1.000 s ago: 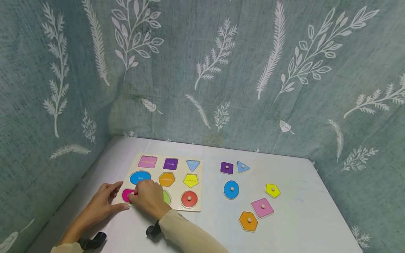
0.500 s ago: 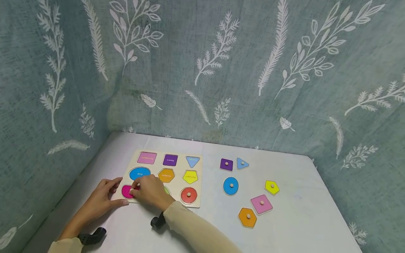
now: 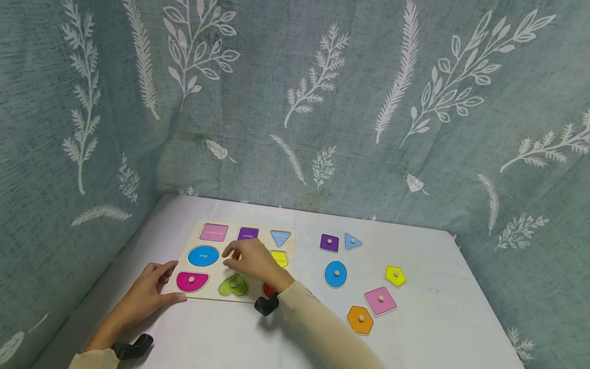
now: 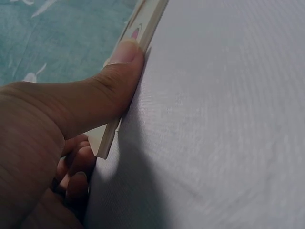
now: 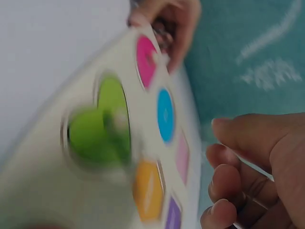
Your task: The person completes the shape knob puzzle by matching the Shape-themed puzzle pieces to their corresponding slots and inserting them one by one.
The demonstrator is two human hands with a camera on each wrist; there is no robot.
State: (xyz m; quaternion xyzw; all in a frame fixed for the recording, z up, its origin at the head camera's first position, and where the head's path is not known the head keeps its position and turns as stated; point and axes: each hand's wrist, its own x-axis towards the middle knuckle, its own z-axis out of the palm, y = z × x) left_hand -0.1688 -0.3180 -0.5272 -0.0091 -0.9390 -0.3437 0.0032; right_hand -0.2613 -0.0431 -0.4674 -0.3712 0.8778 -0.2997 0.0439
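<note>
A wooden shape puzzle board (image 3: 214, 293) lies flat at the left of the table. My left hand (image 3: 145, 292) grips its near left corner, thumb on the front edge and fingers at the left side; the left wrist view shows the thumb (image 4: 125, 57) against the rim. My right hand (image 3: 258, 261) hovers above the board with loosely bent fingers holding nothing, covering most of the orange hexagon slot. A magenta semicircle piece (image 3: 198, 281), a green heart piece (image 3: 237, 287) and a red circle piece (image 3: 267, 290), partly covered by my right wrist, sit in the front row.
Right of the board lie loose knobbed pieces: a purple square (image 3: 329, 246), light blue triangle (image 3: 349, 244), blue oval (image 3: 332, 281), yellow pentagon (image 3: 393, 279), pink rectangle (image 3: 384, 306) and orange hexagon (image 3: 357, 327). A leaf-patterned cloth (image 3: 258, 102) hangs behind and beside the table.
My right hand has let go of the magenta semicircle's knob and moved right over the board's middle. The semicircle stays in its slot. My left hand keeps its place at the corner.
</note>
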